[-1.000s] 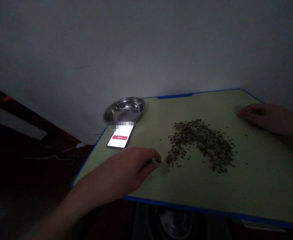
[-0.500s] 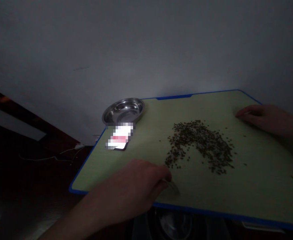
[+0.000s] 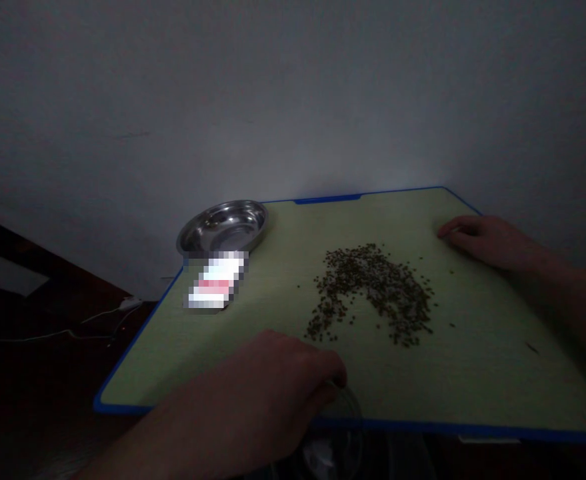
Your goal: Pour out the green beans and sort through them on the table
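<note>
My left hand (image 3: 293,380) is closed at the near edge of the table, its thumb and fingers gripping a clear container (image 3: 350,403). Only a curved, see-through rim of it shows; the rest is dim or behind the hand. Just beyond lies a loose arc of small dark grains (image 3: 373,287), spread on the pale green tabletop (image 3: 267,280). At the table's right side my right hand (image 3: 483,240) rests apart from the grains, fingers curled and pressed together. Whether anything is pinched there is hidden.
A shiny metal bowl (image 3: 223,227) stands at the back left corner, with a lit phone (image 3: 216,283) against it. A blue rim (image 3: 473,429) borders the table. Behind rises a grey wall (image 3: 293,100). A white cable (image 3: 67,332) lies at lower left.
The view has shifted, so the table sits further left. My left hand with the clear container is closer to the near edge. My right hand keeps its place at the right side.
</note>
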`<action>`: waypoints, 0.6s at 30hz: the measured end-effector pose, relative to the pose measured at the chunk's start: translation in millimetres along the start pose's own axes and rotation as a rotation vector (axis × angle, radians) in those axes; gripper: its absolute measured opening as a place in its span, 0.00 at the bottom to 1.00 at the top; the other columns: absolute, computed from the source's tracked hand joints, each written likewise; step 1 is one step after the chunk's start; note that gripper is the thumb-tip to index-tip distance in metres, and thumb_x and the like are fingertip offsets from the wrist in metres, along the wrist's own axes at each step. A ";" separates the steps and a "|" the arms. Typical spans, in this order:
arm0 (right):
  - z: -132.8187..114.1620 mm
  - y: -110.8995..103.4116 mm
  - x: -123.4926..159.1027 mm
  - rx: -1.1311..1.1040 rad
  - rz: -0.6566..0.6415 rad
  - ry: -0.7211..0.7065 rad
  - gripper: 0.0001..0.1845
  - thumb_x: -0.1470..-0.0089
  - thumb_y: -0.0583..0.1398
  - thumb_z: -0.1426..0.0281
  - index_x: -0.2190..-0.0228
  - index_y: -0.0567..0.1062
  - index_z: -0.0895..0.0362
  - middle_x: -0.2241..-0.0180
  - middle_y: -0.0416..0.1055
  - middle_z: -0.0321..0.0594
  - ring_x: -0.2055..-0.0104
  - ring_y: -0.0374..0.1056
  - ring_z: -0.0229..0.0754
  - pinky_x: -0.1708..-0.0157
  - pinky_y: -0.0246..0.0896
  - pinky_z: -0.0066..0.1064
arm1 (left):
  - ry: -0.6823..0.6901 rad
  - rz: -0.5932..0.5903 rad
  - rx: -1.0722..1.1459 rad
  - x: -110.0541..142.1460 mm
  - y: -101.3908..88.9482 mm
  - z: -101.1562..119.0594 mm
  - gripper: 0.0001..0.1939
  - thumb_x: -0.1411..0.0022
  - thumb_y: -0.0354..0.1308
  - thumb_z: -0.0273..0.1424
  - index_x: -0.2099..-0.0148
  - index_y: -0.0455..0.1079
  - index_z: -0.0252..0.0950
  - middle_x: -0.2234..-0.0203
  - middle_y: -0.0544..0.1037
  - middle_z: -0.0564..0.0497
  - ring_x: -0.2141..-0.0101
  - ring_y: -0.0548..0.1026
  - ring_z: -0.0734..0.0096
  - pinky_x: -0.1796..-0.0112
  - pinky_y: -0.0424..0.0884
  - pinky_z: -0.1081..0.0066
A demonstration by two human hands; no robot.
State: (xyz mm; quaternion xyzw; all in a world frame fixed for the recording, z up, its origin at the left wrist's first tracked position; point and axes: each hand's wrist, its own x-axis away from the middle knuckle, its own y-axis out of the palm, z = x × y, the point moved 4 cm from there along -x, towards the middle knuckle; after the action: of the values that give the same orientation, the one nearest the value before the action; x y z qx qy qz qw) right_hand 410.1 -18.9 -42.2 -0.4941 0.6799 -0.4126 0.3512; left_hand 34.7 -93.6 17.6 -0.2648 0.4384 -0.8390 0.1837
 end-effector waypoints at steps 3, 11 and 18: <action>-1.1 0.5 0.6 -0.016 0.001 -0.019 0.15 0.52 0.54 0.63 0.66 0.75 0.56 0.73 0.73 0.41 0.72 0.67 0.43 0.70 0.60 0.34 | -0.001 0.011 -0.003 -7.6 -1.3 -0.6 0.12 0.34 0.48 0.32 0.55 0.72 0.44 0.65 0.78 0.54 0.64 0.75 0.69 0.66 0.65 0.72; 0.3 3.3 -1.7 -0.060 0.003 -0.068 0.14 0.52 0.54 0.63 0.67 0.75 0.56 0.77 0.71 0.38 0.76 0.65 0.43 0.74 0.59 0.34 | 0.161 0.038 -0.136 -49.8 -6.4 35.3 0.10 0.36 0.47 0.31 0.59 0.70 0.38 0.69 0.78 0.48 0.69 0.76 0.66 0.72 0.64 0.70; 3.2 5.8 -4.6 -0.061 0.055 -0.151 0.12 0.51 0.53 0.64 0.70 0.75 0.53 0.75 0.75 0.38 0.73 0.69 0.46 0.73 0.63 0.37 | 0.362 0.254 -0.232 -121.6 13.2 80.1 0.12 0.39 0.47 0.30 0.55 0.64 0.31 0.77 0.75 0.45 0.78 0.74 0.65 0.83 0.57 0.69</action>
State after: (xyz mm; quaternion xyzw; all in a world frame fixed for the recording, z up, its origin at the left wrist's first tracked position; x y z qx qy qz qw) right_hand 412.0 -14.2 -48.5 -0.5155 0.6770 -0.3434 0.3975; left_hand 180.4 -86.3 10.2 -0.0724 0.5873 -0.7870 0.1746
